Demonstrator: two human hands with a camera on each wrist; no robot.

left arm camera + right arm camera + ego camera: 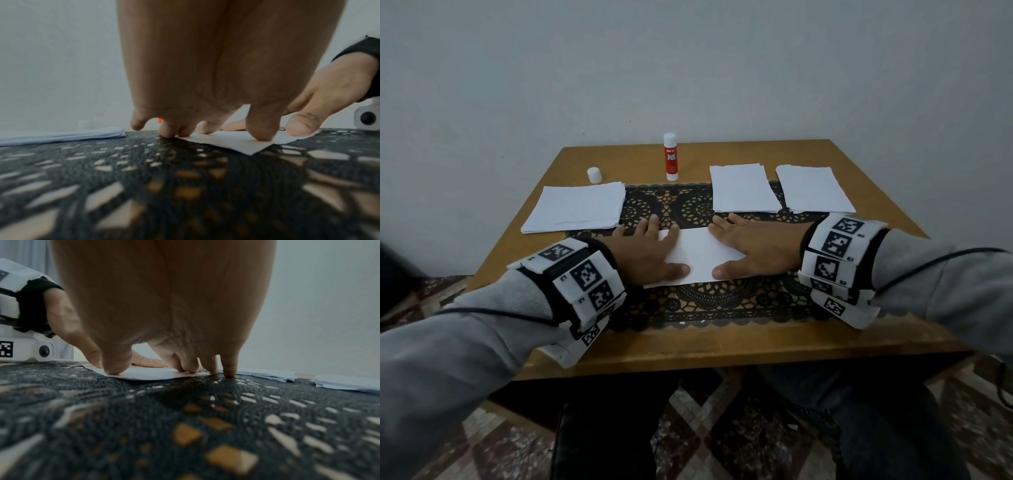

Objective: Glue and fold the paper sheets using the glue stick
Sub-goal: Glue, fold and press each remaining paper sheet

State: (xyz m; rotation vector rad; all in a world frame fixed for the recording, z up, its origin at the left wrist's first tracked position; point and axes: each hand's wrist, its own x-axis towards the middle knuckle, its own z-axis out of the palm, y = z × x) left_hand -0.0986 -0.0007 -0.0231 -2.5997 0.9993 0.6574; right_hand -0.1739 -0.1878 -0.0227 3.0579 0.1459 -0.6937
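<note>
- Folded sheet (700, 255): lies flat on the black lace mat (702, 301) at the centre of the wooden table (688, 353), long edges running roughly 9 to 3 o'clock. It looks narrower than the loose sheets, so I judge it already folded over; the glue line itself cannot be seen.
- Left hand (650, 253): spread flat, palm down, on the sheet's 9 o'clock end; fingers straight and pressing, grasping nothing. The left wrist view shows fingertips (260, 129) bearing on the paper near its corner.
- Right hand (753, 248): same posture on the 3 o'clock end, released and flat, thumb on the near edge. In the right wrist view the outer fingers sit on the mat just past the paper's edge.
- Step in hand, by my reading: pressing the glued fold shut.
- To do it well: keep one hand still as an anchor; sweep the other from the middle outward along the crease so no bubble or skew sets in. Press the edges last. Lift straight up, since damp paper may cling to fingers.
- Glue stick (670, 157): upright at 12 o'clock, well apart from the sheet, uncapped; its cap (594, 174) stands at about 10 o'clock.
- Paper stacks: one (577, 207) at 10 o'clock, two (743, 188) (813, 188) at 1–2 o'clock.
</note>
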